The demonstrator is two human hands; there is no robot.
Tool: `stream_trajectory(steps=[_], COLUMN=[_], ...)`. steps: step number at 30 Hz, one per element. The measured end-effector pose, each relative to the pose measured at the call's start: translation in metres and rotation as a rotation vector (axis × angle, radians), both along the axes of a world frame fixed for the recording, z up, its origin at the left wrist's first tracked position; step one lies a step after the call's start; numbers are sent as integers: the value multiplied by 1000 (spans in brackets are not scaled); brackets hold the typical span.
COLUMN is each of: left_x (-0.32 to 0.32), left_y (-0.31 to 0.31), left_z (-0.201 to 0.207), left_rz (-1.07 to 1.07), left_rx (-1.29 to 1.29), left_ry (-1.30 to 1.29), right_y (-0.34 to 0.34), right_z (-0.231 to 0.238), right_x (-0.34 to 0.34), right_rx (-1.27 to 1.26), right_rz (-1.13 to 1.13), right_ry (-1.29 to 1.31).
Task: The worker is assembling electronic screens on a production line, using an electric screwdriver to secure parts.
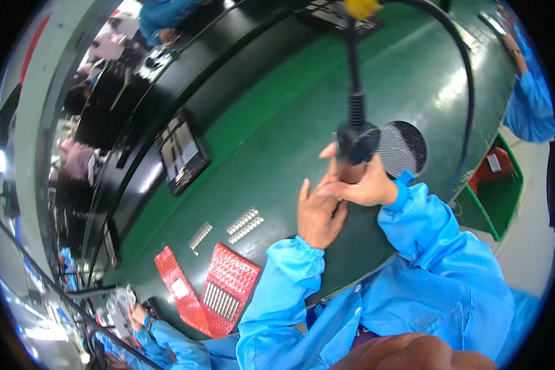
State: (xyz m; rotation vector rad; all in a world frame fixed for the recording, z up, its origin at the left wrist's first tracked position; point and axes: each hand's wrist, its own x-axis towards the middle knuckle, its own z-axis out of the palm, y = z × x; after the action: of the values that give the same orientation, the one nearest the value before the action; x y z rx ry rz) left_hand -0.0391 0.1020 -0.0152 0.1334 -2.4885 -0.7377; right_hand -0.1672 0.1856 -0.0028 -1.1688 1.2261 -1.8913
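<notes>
Right over the green bench (277, 166), both hands are bunched up under the black round head (359, 143) on that black stalk (354, 74). Left hand (324, 213) reaches up from below, wrist fairly straight, a couple of fingers sticking out. Right hand (370, 185) comes in from the right, wrist bent, thumb pointing left across the other hand's fingers. Honestly can't tell if either one's pinching anything, since the head covers the fingertips. Grey mesh disc (402, 148) sits just right of it; red bubble wrap (231, 271) lies off to the left.
</notes>
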Motion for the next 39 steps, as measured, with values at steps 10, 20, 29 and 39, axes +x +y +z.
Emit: stream_trajectory(steps=[10, 20, 29, 39], left_x=[8, 6, 5, 8], left_y=[0, -1, 2, 1], left_z=[0, 5, -3, -12], left_rz=[-35, 17, -25, -46], left_rx=[36, 58, 41, 26], left_ry=[-82, -94, -46, -67], right_y=[2, -3, 6, 7], right_z=[21, 29, 33, 28], right_x=[10, 10, 6, 3], right_rx=[47, -57, 62, 31], right_rz=[-80, 59, -113, -43], right_ry=[-166, -277, -93, -64])
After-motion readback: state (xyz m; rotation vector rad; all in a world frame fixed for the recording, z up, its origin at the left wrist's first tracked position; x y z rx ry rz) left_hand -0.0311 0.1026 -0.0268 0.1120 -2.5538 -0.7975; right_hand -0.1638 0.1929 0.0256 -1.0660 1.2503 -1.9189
